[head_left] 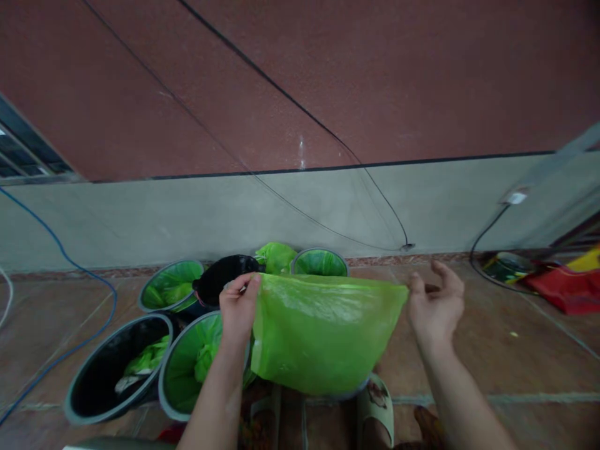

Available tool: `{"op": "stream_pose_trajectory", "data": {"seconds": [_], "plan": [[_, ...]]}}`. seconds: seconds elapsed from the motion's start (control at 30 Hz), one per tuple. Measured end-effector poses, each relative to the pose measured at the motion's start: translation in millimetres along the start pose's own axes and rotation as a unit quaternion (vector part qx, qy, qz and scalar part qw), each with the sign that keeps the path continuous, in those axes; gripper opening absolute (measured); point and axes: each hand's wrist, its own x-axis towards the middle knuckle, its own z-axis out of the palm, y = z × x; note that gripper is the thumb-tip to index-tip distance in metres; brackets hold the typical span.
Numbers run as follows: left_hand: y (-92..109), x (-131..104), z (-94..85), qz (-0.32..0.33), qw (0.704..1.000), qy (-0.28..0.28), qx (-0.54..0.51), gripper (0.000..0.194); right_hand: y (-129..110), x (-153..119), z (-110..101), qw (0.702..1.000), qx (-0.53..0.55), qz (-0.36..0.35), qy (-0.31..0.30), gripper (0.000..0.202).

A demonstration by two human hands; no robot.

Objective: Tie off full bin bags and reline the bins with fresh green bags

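In front of me a bright green plastic bag (323, 334) is spread wide, its top edge nearly straight. My left hand (239, 306) pinches its upper left corner between thumb and fingers. At the upper right corner is my right hand (435, 306), thumb and fingers apart, the thumb side at or touching the bag's edge. Whether the plastic is caught there is hard to see. Below the bag a small greyish rim shows, mostly hidden. Left of the bag stands a bin (182, 394) lined with green plastic, partly behind my left forearm.
Further bins stand left: a black one (98, 375) with green plastic inside and a green-lined one (173, 284). By the wall are a black bag (227, 275), a green bundle (276, 255) and another lined bin (321, 259). A blue hose (60, 247) crosses the tiles. Red material (565, 290) lies right.
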Motion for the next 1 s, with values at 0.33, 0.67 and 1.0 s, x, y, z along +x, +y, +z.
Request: {"op": "stream_pose_trajectory", "data": {"seconds": [0.33,0.67,1.0], "plan": [[-2,-53,70.5,0.078,0.969,-0.214,0.092,0.016,-20,-86,43,0.885,-0.049,-0.178,-0.427,0.041],[-10,-61,82.9,0.055,0.964,-0.242,0.094,0.024,-22,-73,34,0.900,-0.050,-0.145,-0.407,0.022],[-8,-67,85.5,0.057,0.951,-0.276,0.125,0.029,-28,-65,39,0.940,0.080,-0.040,-0.328,0.020]]}}
